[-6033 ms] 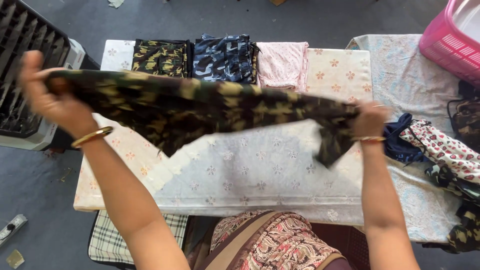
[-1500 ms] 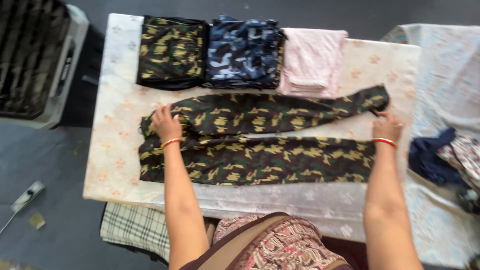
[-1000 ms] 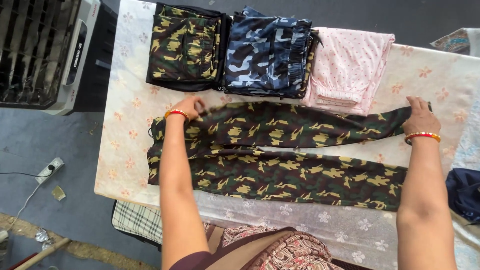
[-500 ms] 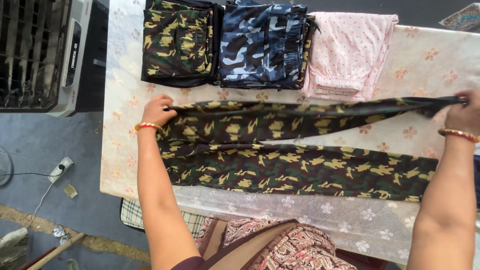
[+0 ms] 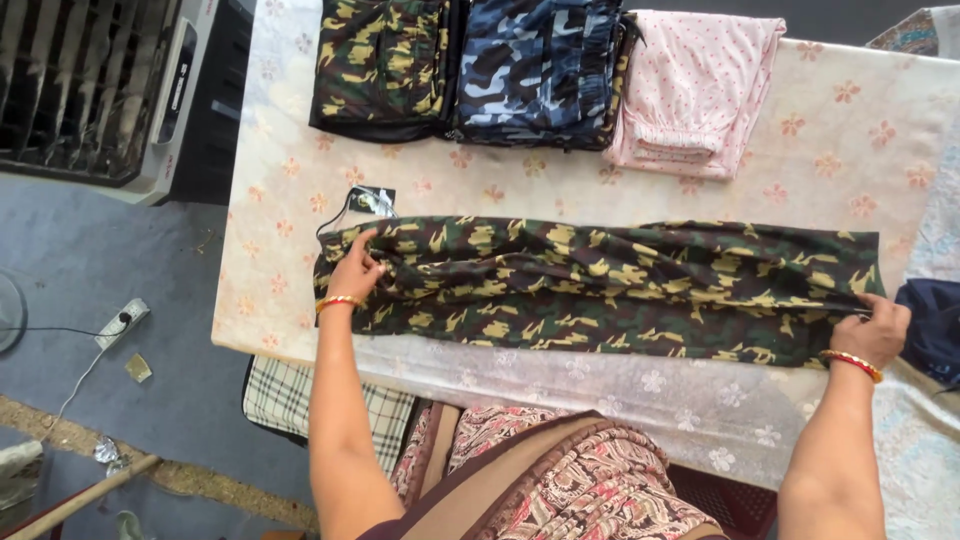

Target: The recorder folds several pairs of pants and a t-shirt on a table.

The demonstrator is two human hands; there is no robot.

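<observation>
A long green camouflage garment (image 5: 600, 285) lies folded lengthwise across the table, one half laid over the other. My left hand (image 5: 355, 268) pinches its left end near a black tag (image 5: 372, 200). At the garment's right end my right hand (image 5: 877, 328) grips the cloth by the lower corner. Both wrists wear bangles.
Three folded garments lie along the far edge: green camouflage (image 5: 385, 62), blue camouflage (image 5: 540, 68), pink dotted (image 5: 695, 88). The table carries a floral cloth (image 5: 850, 140). An air cooler (image 5: 95, 90) stands at left, dark blue cloth (image 5: 935, 320) at right, a power strip (image 5: 122, 322) on the floor.
The upper leg of the camouflage garment was pulled down over the lower one, so both halves now lie stacked. Both hands came toward me with the cloth.
</observation>
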